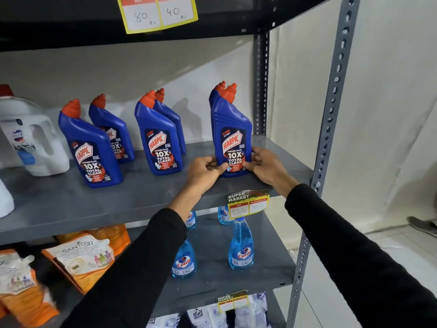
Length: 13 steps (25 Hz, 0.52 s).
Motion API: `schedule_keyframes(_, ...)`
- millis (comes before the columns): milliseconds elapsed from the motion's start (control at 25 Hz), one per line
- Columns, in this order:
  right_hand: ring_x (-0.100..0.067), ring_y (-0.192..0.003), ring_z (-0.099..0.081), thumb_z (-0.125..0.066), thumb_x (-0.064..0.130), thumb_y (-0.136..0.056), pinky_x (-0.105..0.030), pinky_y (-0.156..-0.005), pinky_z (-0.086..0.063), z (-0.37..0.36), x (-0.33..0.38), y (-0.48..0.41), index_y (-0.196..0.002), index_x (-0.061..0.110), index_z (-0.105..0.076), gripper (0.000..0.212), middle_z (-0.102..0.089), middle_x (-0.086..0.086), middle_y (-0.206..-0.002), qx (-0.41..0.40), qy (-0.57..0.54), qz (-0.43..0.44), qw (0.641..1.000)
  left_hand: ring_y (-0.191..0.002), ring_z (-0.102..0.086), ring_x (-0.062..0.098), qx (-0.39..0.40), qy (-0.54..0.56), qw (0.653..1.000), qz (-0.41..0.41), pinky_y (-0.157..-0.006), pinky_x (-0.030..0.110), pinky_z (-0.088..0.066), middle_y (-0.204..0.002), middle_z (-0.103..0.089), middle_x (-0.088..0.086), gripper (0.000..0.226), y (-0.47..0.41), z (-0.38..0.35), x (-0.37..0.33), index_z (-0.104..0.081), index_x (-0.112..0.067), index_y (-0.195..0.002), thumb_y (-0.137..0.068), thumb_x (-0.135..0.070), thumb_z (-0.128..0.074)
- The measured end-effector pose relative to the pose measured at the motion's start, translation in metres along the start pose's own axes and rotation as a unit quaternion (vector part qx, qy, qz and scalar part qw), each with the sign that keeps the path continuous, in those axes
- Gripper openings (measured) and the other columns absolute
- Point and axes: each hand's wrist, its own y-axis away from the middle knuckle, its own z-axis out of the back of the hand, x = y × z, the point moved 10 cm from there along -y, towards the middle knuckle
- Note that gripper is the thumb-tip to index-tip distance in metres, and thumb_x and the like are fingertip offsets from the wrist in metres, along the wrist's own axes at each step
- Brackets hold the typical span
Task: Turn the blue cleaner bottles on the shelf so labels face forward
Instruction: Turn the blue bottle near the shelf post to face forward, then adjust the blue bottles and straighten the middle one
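Observation:
Several blue cleaner bottles with red caps stand in pairs on the grey shelf (71, 204). The right front bottle (233, 129) shows its label forward; my left hand (205, 172) and my right hand (264, 165) both grip its base from either side. Another bottle (215, 95) stands mostly hidden right behind it. The middle front bottle (158, 136) and the left front bottle (91, 147) also show their labels. Behind each stands one more bottle, one (171, 114) mostly hidden, the other (111, 126) with its label partly visible.
A white jug (30, 136) stands at the shelf's left. A price tag (248, 204) hangs on the shelf's front edge. Light blue spray bottles (241, 247) and orange pouches (80, 261) fill the shelf below. A perforated grey upright (331, 110) bounds the right side.

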Motion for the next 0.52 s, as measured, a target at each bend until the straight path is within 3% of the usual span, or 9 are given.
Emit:
schedule_keyframes(80,-0.013,-0.110,-0.060,-0.067,0.013,-0.089,-0.025,-0.085,-0.051,0.000,-0.002,0.001,-0.138,0.011,-0.049,0.052,-0.063,-0.001,-0.118,0.003,0.013,-0.008,1.000,-0.091,-0.060,0.008,0.007,0.000,1.000,-0.007,-0.065,0.008,-0.044,-0.118,-0.071,0.008,0.037,0.004,0.000,-0.003,-0.065,-0.007,-0.121,-0.088,-0.022,-0.070)
schedule_keyframes(160,-0.016,-0.124,-0.054,-0.070,0.012,-0.087,-0.031,-0.096,-0.051,0.001,-0.001,0.004,-0.144,0.013,-0.043,0.062,-0.057,-0.005,-0.135,0.002,0.026,-0.005,1.000,-0.099,-0.059,0.009,0.010,-0.011,1.000,-0.025,-0.076,0.014,-0.047,-0.125,-0.068,0.007,0.043,0.010,0.002,-0.009,-0.062,-0.007,-0.126,-0.087,-0.023,-0.070)
schedule_keyframes(240,-0.016,-0.138,-0.040,-0.072,0.009,-0.084,-0.037,-0.107,-0.046,0.021,0.016,0.014,-0.149,0.020,-0.036,0.075,-0.042,-0.005,-0.149,-0.094,0.008,0.061,0.994,-0.113,-0.057,0.011,-0.018,0.009,0.998,-0.063,-0.092,0.025,-0.049,-0.132,-0.062,0.005,0.050,0.013,0.015,-0.014,-0.057,-0.010,-0.131,-0.085,-0.022,-0.072)
schedule_keyframes(280,-0.014,-0.137,-0.040,-0.071,0.006,-0.085,-0.029,-0.108,-0.045,0.034,0.034,0.029,-0.149,0.020,-0.038,0.074,-0.041,-0.005,-0.149,-0.167,-0.003,0.132,0.977,-0.116,-0.057,0.011,-0.045,0.028,0.995,-0.088,-0.097,0.028,-0.049,-0.131,-0.060,0.003,0.050,0.016,0.028,-0.015,-0.057,-0.012,-0.131,-0.084,-0.021,-0.073)
schedule_keyframes(360,-0.010,-0.118,-0.051,-0.065,0.000,-0.088,-0.011,-0.092,-0.047,0.036,0.086,0.065,-0.141,0.018,-0.048,0.059,-0.048,-0.005,-0.134,-0.249,-0.007,0.278,0.928,-0.109,-0.059,0.009,-0.109,0.051,0.983,-0.141,-0.094,0.024,-0.050,-0.121,-0.059,-0.001,0.040,0.021,0.062,-0.015,-0.061,-0.016,-0.121,-0.083,-0.019,-0.074)
schedule_keyframes(440,-0.008,-0.097,-0.059,-0.059,-0.002,-0.090,-0.012,-0.080,-0.048,0.014,0.129,0.081,-0.134,0.015,-0.056,0.047,-0.054,0.002,-0.118,-0.227,-0.030,0.351,0.908,-0.096,-0.058,0.003,-0.168,0.068,0.972,-0.149,-0.082,0.013,-0.048,-0.112,-0.058,-0.003,0.030,0.025,0.098,-0.006,-0.060,-0.017,-0.108,-0.081,-0.020,-0.075)
schedule_keyframes(520,-0.007,-0.093,-0.062,-0.056,-0.003,-0.092,-0.015,-0.079,-0.050,-0.022,0.144,0.071,-0.133,0.013,-0.058,0.044,-0.059,0.002,-0.113,-0.177,-0.035,0.361,0.915,-0.086,-0.055,0.003,-0.228,0.079,0.962,-0.126,-0.075,0.010,-0.047,-0.106,-0.056,0.001,0.030,0.024,0.136,0.012,-0.056,-0.013,-0.104,-0.081,-0.018,-0.075)
